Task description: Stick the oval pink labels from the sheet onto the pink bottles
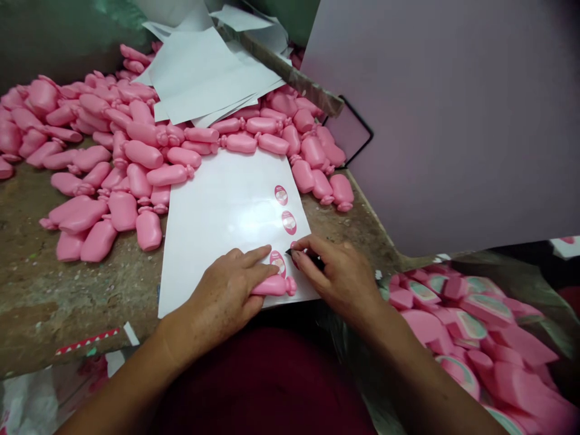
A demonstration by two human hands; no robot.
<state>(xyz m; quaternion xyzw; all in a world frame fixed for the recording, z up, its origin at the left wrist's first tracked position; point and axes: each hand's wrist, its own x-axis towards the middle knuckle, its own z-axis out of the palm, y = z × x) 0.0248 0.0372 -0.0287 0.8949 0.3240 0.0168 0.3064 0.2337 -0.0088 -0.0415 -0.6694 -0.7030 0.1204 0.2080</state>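
My left hand (233,281) is closed around a small pink plastic bottle (272,286), which lies on its side with its neck to the right. Just above the bottle is an oval pink-and-white sticker (277,262); whether it touches the bottle I cannot tell. In my right hand (333,266), thumb and forefinger pinch a thin black pointed tool (289,252). Its tip is beside a partly covered sticker (293,245). Under both hands lies a glossy white sticker sheet (212,217), with more oval stickers (289,222) along its right side.
Pink bottles (122,211) are heaped over the worn table (27,272). White sheets (203,72) lie on the heap beside a wooden bar (290,69). A large pale panel (444,121) stands at right. Below it, a bag (457,326) holds labelled pink bottles.
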